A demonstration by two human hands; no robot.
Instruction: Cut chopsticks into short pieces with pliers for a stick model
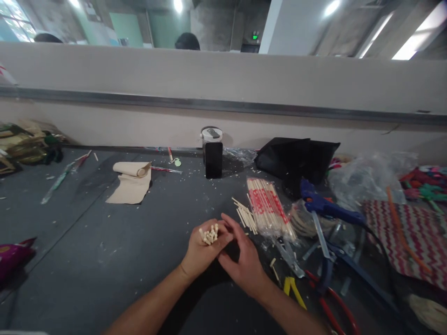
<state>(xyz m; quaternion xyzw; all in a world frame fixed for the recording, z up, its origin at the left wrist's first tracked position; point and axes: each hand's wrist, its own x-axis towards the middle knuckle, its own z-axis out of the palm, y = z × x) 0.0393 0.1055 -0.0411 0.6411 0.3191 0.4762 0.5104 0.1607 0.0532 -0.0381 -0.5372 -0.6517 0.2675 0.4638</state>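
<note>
My left hand [199, 253] is closed around a bundle of thin wooden sticks [209, 234], their pale ends poking up above the fist. Against its fingers rests my right hand [244, 263], index finger stretched out and thumb held apart, with a gap between them. I see nothing held in the right hand, though its fingertips are partly hidden behind the left. Just beyond my right hand, loose wooden sticks [246, 216] lie beside a clear, red-printed bag of sticks [268, 207].
On the right lie a blue glue gun [328, 207], red-handled pliers [335, 307], a yellow-handled tool [295, 291] and patterned cloth [412, 237]. A black phone [213, 160] leans on a white container [212, 134] ahead. Brown paper [131, 186] lies left, a purple packet [14, 256] farther left.
</note>
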